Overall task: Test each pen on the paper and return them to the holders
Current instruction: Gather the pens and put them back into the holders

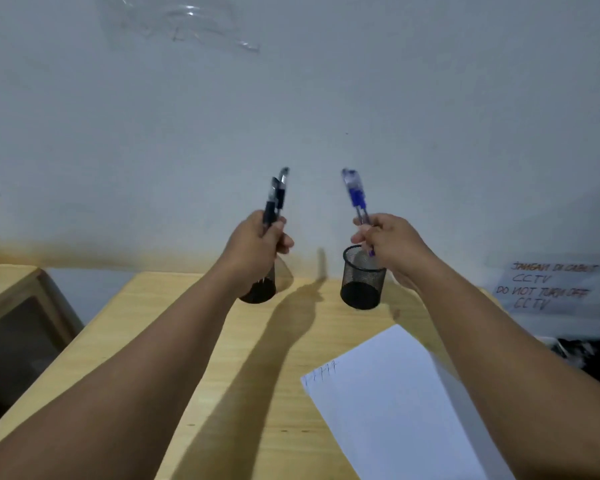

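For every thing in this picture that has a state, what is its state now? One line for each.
Left hand: grips black pens, raised.
Black pens: held upright above the left holder.
Right hand: grips blue pens.
Blue pens: lower ends at the right holder's rim.
Left holder: upright, mostly hidden.
Right holder: upright, looks empty.
Paper: flat, small marks at one corner.

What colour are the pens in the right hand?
Blue pens, seen in the head view.

Head view, down over desk [264, 358]
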